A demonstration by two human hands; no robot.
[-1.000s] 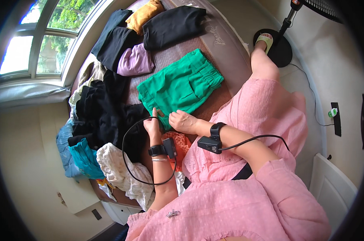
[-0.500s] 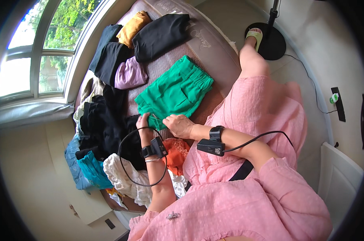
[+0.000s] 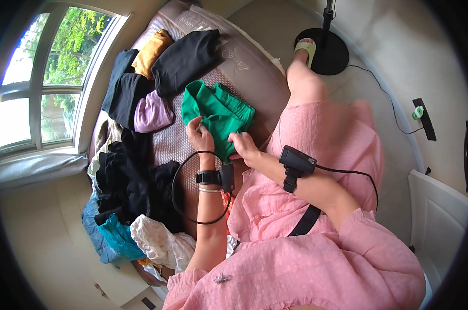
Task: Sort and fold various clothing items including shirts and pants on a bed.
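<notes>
A green garment (image 3: pixel 218 113) lies partly folded on the brown mattress (image 3: pixel 254 67) in front of me. My left hand (image 3: pixel 199 135) pinches its near left edge. My right hand (image 3: pixel 242 147) grips its near right corner, and the cloth is bunched between the two hands. Each wrist carries a black strapped device, joined by a black cable (image 3: pixel 178 191) that loops beside my left forearm.
Folded black clothes (image 3: pixel 185 59), a mustard piece (image 3: pixel 150 50) and a lilac piece (image 3: pixel 152 112) lie farther up the mattress. A heap of dark, teal and white clothes (image 3: pixel 130 206) sits to my left by the window. A round black fan base (image 3: pixel 324 51) stands by my foot.
The green garment, spread flat a second ago, is now folded in and gathered narrower. Both hands have moved up onto its near edge and taken hold of it.
</notes>
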